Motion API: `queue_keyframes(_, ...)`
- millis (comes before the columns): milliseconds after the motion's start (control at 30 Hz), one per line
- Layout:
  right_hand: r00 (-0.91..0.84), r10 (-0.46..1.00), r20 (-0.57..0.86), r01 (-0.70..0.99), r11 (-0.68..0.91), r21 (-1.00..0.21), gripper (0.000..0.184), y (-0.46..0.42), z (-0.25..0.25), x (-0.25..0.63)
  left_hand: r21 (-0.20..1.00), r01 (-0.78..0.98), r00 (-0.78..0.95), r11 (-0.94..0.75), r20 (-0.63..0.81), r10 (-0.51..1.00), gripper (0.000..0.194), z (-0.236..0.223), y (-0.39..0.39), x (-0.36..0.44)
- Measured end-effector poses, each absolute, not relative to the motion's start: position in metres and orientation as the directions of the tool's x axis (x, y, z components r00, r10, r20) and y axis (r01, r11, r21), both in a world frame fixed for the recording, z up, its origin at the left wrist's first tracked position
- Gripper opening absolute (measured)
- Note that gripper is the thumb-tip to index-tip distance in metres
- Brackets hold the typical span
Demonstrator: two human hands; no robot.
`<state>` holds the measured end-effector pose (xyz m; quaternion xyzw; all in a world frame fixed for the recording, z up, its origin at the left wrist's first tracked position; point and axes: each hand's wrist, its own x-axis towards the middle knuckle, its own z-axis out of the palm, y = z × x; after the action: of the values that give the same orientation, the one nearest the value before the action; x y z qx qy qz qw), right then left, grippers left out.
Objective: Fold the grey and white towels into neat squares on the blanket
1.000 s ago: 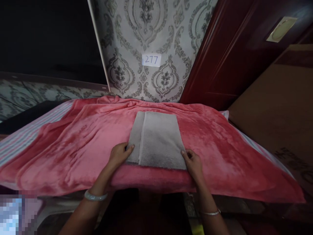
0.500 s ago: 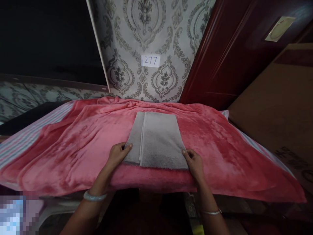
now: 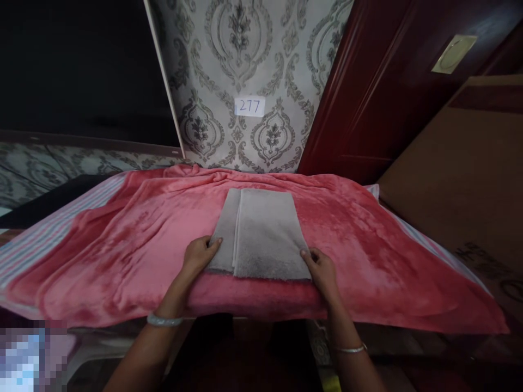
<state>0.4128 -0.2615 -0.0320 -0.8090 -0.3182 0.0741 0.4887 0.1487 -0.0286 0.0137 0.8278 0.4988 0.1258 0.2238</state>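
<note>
A folded grey towel [image 3: 261, 231] lies flat in the middle of a pink fleece blanket [image 3: 122, 245] spread over a table. My left hand [image 3: 199, 256] pinches the towel's near left corner, thumb on top. My right hand [image 3: 321, 269] grips the near right corner the same way, fingers curled under the edge. Both wrists wear bangles. The towel's left side shows a narrower folded layer under the top one.
A striped cloth [image 3: 49, 228] shows under the blanket at the left. Patterned wallpaper with a label reading 277 [image 3: 249, 106] is behind. A dark red door [image 3: 379, 92] and a brown cardboard box [image 3: 461, 179] stand at the right.
Hardly anything has moved. Both hands stay on the towel's near corners and have crept slightly up the frame with the towel's near edge.
</note>
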Motion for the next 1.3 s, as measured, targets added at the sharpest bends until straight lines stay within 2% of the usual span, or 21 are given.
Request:
queue_keyframes(233,0.797,0.557,0.231,0.452,-0.298,-0.841,0.060,-0.261,-0.037,0.412,0.498,0.762,0.477,-0.415,0.004,0.879,0.045,0.014,-0.029,0.149)
queue_keyframes(367,0.793,0.513,0.330,0.495,-0.224,-0.840,0.057,-0.263,-0.041,0.409,0.552,0.724,0.446,-0.414,0.083,0.891,0.038,0.007,-0.030,0.146)
queue_keyframes(500,0.658,0.481,0.580,0.723,-0.188,-0.664,0.052,-0.267,-0.038,0.399,0.669,0.577,0.447,-0.469,0.222,0.867,0.036,0.003,-0.031,0.138)
queue_keyframes(533,0.608,0.500,0.617,0.771,-0.187,-0.609,0.050,-0.267,-0.035,0.395,0.656,0.557,0.463,-0.510,0.264,0.846,0.039,0.004,-0.033,0.136)
queue_keyframes(600,0.516,0.569,0.640,0.839,-0.185,-0.511,0.049,-0.265,-0.030,0.386,0.548,0.560,0.525,-0.622,0.346,0.778,0.047,0.006,-0.038,0.135)
queue_keyframes(700,0.418,0.693,0.587,0.898,-0.220,-0.381,0.051,-0.255,-0.025,0.371,0.318,0.542,0.684,-0.778,0.371,0.628,0.056,0.005,-0.053,0.139)
queue_keyframes(800,0.350,0.828,0.439,0.930,-0.250,-0.269,0.053,-0.246,-0.027,0.357,0.211,0.486,0.787,-0.848,0.316,0.530,0.053,-0.007,-0.069,0.148)
queue_keyframes(933,0.310,0.893,0.326,0.947,-0.259,-0.191,0.056,-0.245,-0.031,0.346,0.187,0.479,0.791,-0.858,0.331,0.514,0.051,-0.022,-0.078,0.151)
queue_keyframes(1167,0.342,0.894,0.290,0.931,-0.280,-0.236,0.051,-0.234,-0.019,0.344,0.194,0.442,0.814,-0.875,0.323,0.483,0.054,-0.018,-0.080,0.143)
queue_keyframes(1300,0.302,0.912,0.278,0.945,-0.249,-0.212,0.053,-0.223,-0.016,0.333,0.180,0.433,0.819,-0.883,0.330,0.469,0.056,-0.019,-0.082,0.142)
